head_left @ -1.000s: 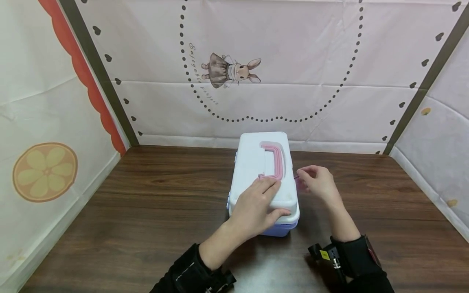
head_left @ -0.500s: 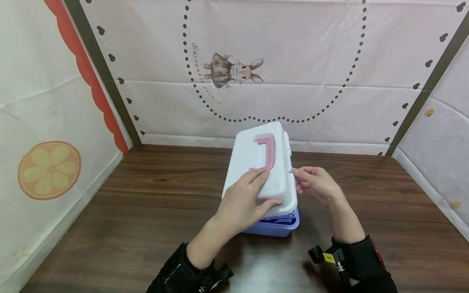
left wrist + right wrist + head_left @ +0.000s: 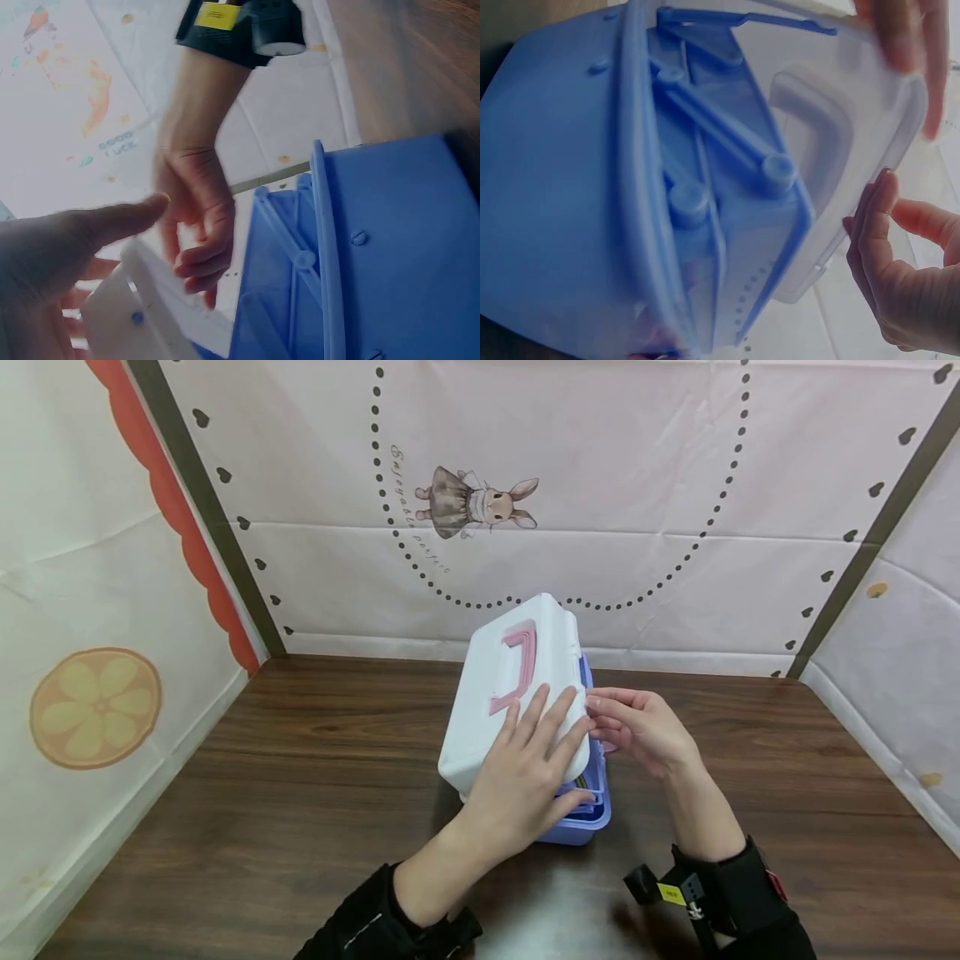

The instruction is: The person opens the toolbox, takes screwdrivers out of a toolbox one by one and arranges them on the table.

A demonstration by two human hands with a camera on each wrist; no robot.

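A storage box with a white lid [image 3: 461,739] and a blue base [image 3: 570,835] stands on the table, its lid tilted part-way up from the right side. A pink handle [image 3: 528,652] lies flat in the lid. My left hand [image 3: 517,781] rests on the lid's top with fingers spread. At the lid's raised right edge is my right hand [image 3: 648,731]; in the right wrist view its fingertips [image 3: 885,184] touch that edge, with the thumb apart. Blue trays [image 3: 757,255] on hinged arms [image 3: 716,124] show inside. What they contain is mostly hidden.
The dark wooden table [image 3: 337,793] extends around the box. A white printed cloth [image 3: 600,485] hangs behind it, with more cloth at the left and right. Black straps with small cameras [image 3: 652,887] circle both wrists.
The lid has swung up and leftward from closed, uncovering part of the blue inside. My right hand has followed its edge slightly left, and my left hand's fingers have spread.
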